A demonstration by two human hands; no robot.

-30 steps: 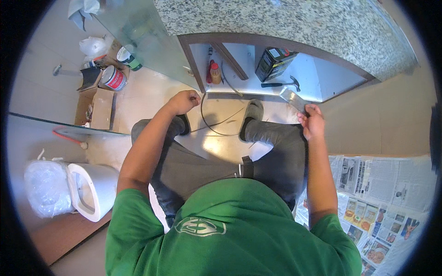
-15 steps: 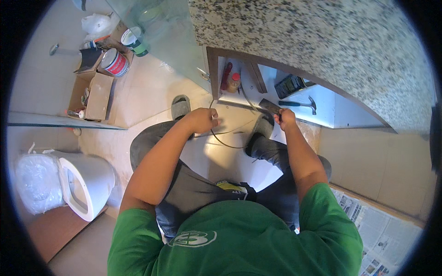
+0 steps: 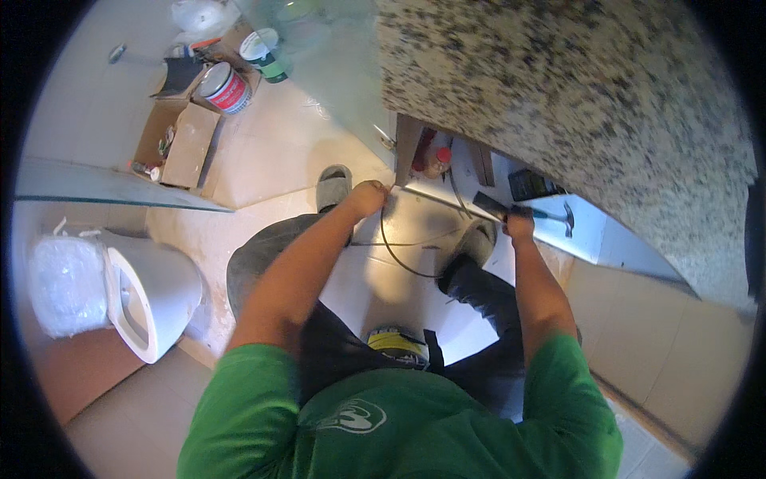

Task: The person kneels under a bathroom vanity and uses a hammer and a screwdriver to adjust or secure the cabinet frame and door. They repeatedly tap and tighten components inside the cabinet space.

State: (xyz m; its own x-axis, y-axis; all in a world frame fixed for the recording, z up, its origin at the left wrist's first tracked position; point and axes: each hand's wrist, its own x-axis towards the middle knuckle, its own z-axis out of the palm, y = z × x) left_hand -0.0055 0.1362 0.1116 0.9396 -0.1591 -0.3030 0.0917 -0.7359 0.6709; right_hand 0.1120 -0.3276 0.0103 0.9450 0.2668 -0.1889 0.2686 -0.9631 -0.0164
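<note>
My right hand (image 3: 519,227) is closed around one end of a dark, flat rectangular piece (image 3: 489,205), whose kind I cannot make out. It points up and left, before the open cabinet (image 3: 408,152). A claw hammer (image 3: 567,219) lies just beyond this hand on the white cabinet floor. My left hand (image 3: 369,197) is at the cabinet's lower left corner with its fingers curled together; whatever they may hold is hidden. A thin dark cable (image 3: 391,249) loops over the floor from beside my left hand towards my right foot.
A bottle with a red cap (image 3: 438,162) and a dark can (image 3: 532,185) stand in the cabinet. Overhead juts a granite countertop (image 3: 542,88). Left are a glass panel (image 3: 120,197), a toilet (image 3: 159,279), a cardboard box (image 3: 191,144) and paint tins (image 3: 227,88). Between my legs sits a yellow-banded tub (image 3: 397,342).
My left hand has gone from hanging above the floor to the cabinet's lower left corner, its fingers more curled. My right hand still grips the dark flat piece. The view has shifted slightly.
</note>
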